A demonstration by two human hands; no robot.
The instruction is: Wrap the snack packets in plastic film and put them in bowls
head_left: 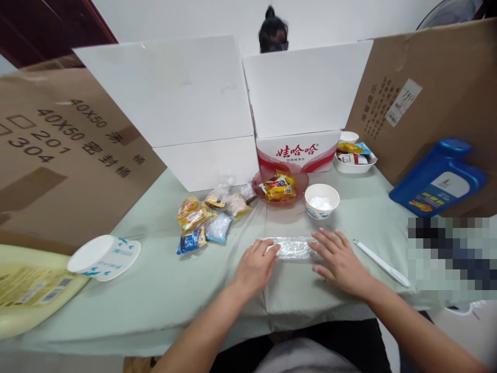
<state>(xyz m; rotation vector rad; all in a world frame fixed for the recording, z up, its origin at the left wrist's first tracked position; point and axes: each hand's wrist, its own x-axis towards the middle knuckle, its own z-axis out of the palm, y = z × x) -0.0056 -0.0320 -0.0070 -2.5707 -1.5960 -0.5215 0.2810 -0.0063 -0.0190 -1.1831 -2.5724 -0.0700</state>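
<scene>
A flattened strip of clear, crinkled plastic lies crosswise on the table in front of me. My left hand rests palm down on its left end, with the fingers slightly bent and a gap between thumb and forefinger. Over the right end, my right hand has its fingers spread, the fingertips touching the plastic. Just beyond the strip stands a white paper bowl with something white inside. To the right of my right hand lies a white pen-like utility knife.
A pinkish bowl holds yellow snack packets, and several packets lie left of it. A tilted paper bowl and a yellow bottle sit left. A blue bottle leans right. Cardboard panels stand around the table.
</scene>
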